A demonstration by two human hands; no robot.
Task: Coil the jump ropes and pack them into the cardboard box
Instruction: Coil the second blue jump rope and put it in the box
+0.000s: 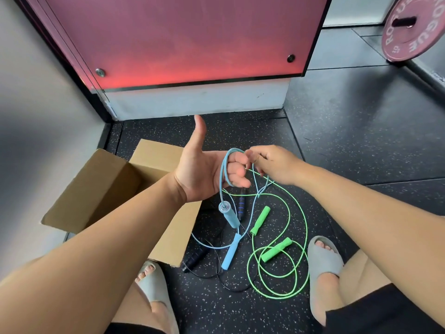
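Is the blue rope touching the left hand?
Touching. The head view shows the blue rope looped round the curled fingers of the left hand, its handle dangling below.

Matt brown cardboard box (96, 189) on a speckled, rubbery black floor (337, 153); smooth plastic-looking blue rope (222, 169) and green rope (260, 219); glossy red panel (180, 39), metal bolts (100, 72).

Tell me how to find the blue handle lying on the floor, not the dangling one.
Start at the open cardboard box on the speckled floor. Just right of its near corner lies a blue handle, between a black handle and two green handles. Unlike the other blue handle, dangling on the blue cord looped over the left hand, it rests flat.
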